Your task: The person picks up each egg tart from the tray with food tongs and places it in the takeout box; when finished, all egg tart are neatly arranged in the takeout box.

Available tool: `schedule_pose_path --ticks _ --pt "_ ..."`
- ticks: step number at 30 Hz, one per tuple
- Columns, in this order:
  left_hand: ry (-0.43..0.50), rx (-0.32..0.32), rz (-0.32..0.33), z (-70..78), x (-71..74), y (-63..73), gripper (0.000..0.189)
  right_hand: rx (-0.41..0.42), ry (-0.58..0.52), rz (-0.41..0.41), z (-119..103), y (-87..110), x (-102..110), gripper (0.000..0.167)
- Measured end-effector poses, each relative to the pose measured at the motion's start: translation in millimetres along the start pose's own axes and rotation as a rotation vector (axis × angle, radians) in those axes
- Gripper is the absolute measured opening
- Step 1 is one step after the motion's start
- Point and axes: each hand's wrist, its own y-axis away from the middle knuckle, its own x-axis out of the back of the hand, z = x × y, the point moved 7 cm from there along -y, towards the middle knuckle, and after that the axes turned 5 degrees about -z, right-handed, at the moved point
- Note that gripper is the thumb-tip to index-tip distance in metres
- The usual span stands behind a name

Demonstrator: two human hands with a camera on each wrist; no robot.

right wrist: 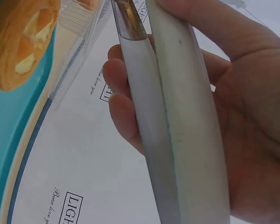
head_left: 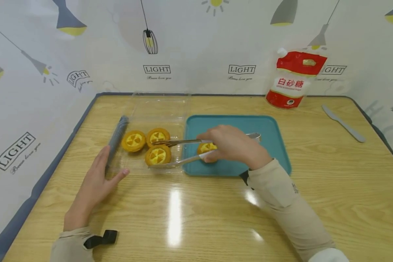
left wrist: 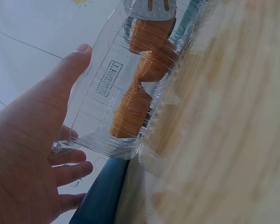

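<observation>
My right hand [head_left: 232,143] grips a pair of metal tongs [head_left: 191,158] by their pale handles, also close up in the right wrist view. One tong arm reaches over the gap between two egg tarts; the other lies along the near side of the front egg tart [head_left: 158,155]. Another egg tart [head_left: 133,141] sits left of these, all three inside a clear plastic container [head_left: 160,107] with its lid folded back. My left hand [head_left: 96,183] is at the container's near left corner, thumb and fingers spread. A further egg tart [right wrist: 25,42] sits on the teal tray, partly behind the tongs.
The teal tray [head_left: 265,125] lies right against the container. A red and white sugar bag [head_left: 288,82] stands at the back right, and a grey knife [head_left: 344,123] lies near the table's right side. Patterned sheeting [head_left: 196,40] walls the table on the back and sides.
</observation>
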Motion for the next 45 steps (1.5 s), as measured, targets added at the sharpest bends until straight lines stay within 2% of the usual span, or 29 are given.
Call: schedule_pose_path --ticks 16,26,31,36,45 --pt "0.001 0.002 -0.008 -0.3 -0.5 0.4 0.091 0.016 0.015 0.015 -1 2.0 -1 0.060" --pt "-0.011 0.011 -0.009 -1.8 -1.1 -0.2 0.092 0.049 -0.106 0.065 8 10.9 9 0.059" --pt "-0.013 0.019 -0.017 -2.3 -1.1 0.0 0.092 0.044 -0.145 0.090 17 23.1 20 0.061" --pt "-0.015 0.024 -0.023 -3.0 -1.4 0.1 0.093 -0.018 -0.148 0.140 36 43.6 30 0.064" --pt "-0.010 0.027 -0.027 -3.5 -1.8 -0.1 0.093 -0.107 -0.129 0.151 78 83.3 29 0.071"
